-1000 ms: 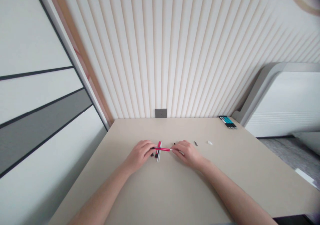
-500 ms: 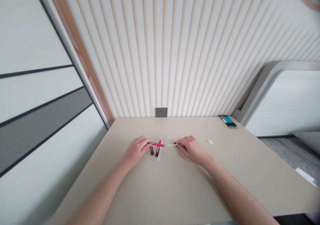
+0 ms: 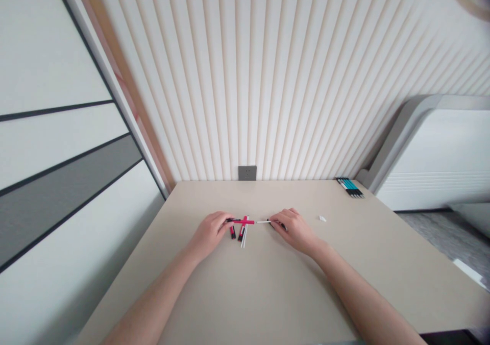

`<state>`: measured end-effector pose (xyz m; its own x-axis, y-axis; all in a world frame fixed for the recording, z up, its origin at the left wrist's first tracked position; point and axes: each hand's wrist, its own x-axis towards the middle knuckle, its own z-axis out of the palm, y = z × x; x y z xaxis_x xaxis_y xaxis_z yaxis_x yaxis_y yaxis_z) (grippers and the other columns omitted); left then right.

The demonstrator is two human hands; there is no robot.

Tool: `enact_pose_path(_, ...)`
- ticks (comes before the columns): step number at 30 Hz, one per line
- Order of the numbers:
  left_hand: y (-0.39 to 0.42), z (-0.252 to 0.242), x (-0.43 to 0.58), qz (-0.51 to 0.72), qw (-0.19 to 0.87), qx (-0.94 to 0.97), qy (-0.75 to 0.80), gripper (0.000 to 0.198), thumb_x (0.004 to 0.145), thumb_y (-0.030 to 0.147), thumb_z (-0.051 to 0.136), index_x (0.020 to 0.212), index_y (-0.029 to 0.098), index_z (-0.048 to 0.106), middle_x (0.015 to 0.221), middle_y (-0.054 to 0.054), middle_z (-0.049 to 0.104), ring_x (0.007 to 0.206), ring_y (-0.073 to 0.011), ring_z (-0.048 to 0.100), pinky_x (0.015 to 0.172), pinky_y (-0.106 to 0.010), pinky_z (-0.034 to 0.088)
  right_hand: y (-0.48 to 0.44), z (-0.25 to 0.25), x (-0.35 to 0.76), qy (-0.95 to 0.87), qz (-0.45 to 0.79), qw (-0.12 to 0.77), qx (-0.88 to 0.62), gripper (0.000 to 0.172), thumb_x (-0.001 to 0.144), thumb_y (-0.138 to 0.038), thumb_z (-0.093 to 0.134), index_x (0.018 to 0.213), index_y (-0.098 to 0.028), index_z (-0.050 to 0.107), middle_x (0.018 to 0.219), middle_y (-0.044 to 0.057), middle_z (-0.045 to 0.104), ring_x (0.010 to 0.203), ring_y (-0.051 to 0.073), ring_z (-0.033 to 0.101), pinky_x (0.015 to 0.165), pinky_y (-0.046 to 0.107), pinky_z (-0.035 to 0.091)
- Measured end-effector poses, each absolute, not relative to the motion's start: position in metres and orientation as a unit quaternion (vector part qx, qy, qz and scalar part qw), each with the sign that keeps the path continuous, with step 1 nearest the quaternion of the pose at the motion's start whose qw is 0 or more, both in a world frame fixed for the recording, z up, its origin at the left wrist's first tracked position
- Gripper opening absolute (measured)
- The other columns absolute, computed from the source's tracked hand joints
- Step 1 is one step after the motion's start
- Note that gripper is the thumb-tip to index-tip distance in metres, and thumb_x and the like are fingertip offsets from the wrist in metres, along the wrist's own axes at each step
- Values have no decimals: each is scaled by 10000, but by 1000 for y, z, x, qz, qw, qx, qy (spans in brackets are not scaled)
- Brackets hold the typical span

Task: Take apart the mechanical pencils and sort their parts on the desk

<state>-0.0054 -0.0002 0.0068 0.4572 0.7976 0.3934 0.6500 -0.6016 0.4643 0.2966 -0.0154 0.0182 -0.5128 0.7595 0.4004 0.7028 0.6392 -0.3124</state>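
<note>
My left hand [image 3: 210,233] is closed on a pink-and-black pen barrel [image 3: 248,222], held level with its pink end pointing right. Between the fingertips of my right hand [image 3: 294,231] is a thin white pen refill [image 3: 263,222], its tip facing that pink end, nearly in line with it. A small black piece [image 3: 284,226] shows at my right fingers; whether it is held or lies on the table I cannot tell. Below the barrel lie a short pink-and-black pen part [image 3: 233,232], a longer pink-and-black one [image 3: 241,233] and thin white refills [image 3: 244,241].
A row of teal-and-black pens [image 3: 349,187] lies at the back right of the beige table [image 3: 245,294]. A small white scrap [image 3: 322,218] is right of my right hand. A dark socket [image 3: 247,173] sits on the ribbed wall behind.
The pen barrel in my left hand has shifted slightly right. Less of the white refill shows between it and my right fingers. My right hand has hardly moved.
</note>
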Motion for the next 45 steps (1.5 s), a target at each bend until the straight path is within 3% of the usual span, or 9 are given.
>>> enact_pose_path(6, -3, 3, 0, 290, 144, 844, 428, 153, 928, 315, 540, 1009, 232, 638, 978, -29, 698, 908, -188, 639, 867, -315, 464, -18, 25, 295, -865, 50, 303, -397, 183, 980, -247, 462, 1022, -221, 639, 891, 52, 691, 839, 172, 614, 803, 333, 425)
enact_pose_path(13, -12, 13, 11, 301, 278, 800, 439, 188, 947, 328, 484, 1016, 220, 622, 885, -8, 698, 806, -159, 650, 742, -255, 495, -17, 39, 304, -859, -11, 329, -393, 260, 1002, -250, 398, 1088, -213, 641, 990, 99, 673, 910, 196, 612, 836, 358, 434)
enact_pose_path(17, -13, 15, 13, 309, 302, 790, 436, 208, 950, 354, 470, 993, 212, 616, 879, -16, 694, 809, -166, 645, 735, -264, 503, -16, 41, 309, -850, -38, 329, -408, 270, 1001, -258, 398, 1099, -217, 646, 1006, 102, 667, 932, 202, 610, 850, 363, 434)
enact_pose_path(25, -8, 13, 7, 296, 209, 813, 456, 200, 943, 346, 494, 1019, 212, 620, 878, -23, 682, 820, -176, 633, 749, -277, 483, -15, 40, 310, -848, -15, 332, -414, 237, 1001, -256, 412, 1046, -207, 640, 964, 80, 683, 898, 181, 614, 841, 338, 407)
enact_pose_path(33, -2, 10, -5, 264, 90, 830, 483, 169, 959, 319, 475, 982, 225, 614, 876, -27, 676, 829, -202, 618, 768, -318, 450, -11, 35, 314, -858, -8, 253, -447, 220, 992, -256, 429, 983, -215, 645, 894, 62, 691, 853, 181, 618, 808, 330, 388)
enact_pose_path(45, 0, 6, -7, 249, 82, 822, 505, 160, 951, 307, 480, 974, 229, 619, 914, -33, 692, 842, -212, 630, 766, -329, 459, -17, 42, 315, -877, -53, 181, -442, 224, 977, -252, 467, 935, -230, 686, 850, 69, 687, 839, 201, 591, 778, 342, 340)
